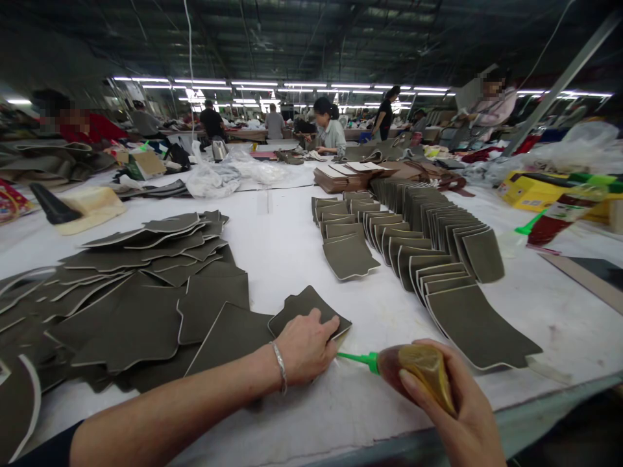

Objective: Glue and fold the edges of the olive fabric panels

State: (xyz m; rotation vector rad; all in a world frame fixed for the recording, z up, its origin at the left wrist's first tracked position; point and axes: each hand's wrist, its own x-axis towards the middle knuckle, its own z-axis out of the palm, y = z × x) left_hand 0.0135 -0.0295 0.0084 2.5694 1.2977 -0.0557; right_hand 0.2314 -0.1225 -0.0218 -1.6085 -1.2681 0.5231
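Note:
My right hand is wrapped round a glue bottle with a green nozzle, tipped on its side. The nozzle points left, its tip close to my left hand. That hand, with a bracelet on its wrist, holds a dark grey-green leather piece with a pale edge down on the table. Its fingers lie over the piece's near right part, and the thumb side is partly hidden. To the left spreads a loose pile of similar leather pieces. Rows of overlapping pieces stand to the right.
A second bottle with a green nozzle leans by a yellow box at right. Brown stacked pieces and clear plastic bags sit farther back. A black-handled tool lies at left. Several people work beyond the white table.

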